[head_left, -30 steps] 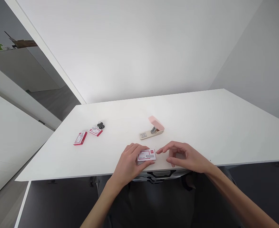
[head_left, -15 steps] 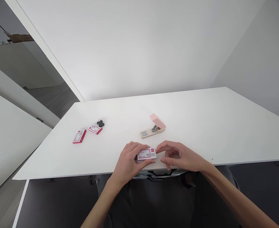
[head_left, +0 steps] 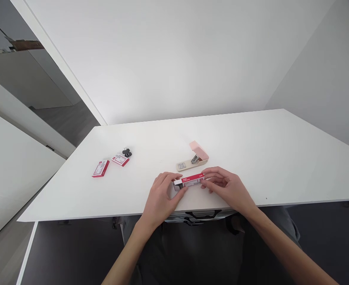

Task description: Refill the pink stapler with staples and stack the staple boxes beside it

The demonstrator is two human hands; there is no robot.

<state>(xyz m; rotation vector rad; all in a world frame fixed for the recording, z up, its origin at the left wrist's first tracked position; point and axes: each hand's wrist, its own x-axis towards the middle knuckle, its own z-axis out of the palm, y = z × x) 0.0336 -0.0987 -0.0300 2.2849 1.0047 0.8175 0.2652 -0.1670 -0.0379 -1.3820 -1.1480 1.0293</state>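
The left hand (head_left: 160, 194) and right hand (head_left: 229, 189) pinch the small red-and-white cardboard box (head_left: 193, 179) between slightly parted fingers (head_left: 216, 170), so squeezing too hard could crumple its open-looking left end.

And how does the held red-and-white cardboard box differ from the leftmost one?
The held box has its narrow red side up; the leftmost box, its white printed face. The left hand and right hand touch the held box; the leftmost box lies untouched. Both are red and white.
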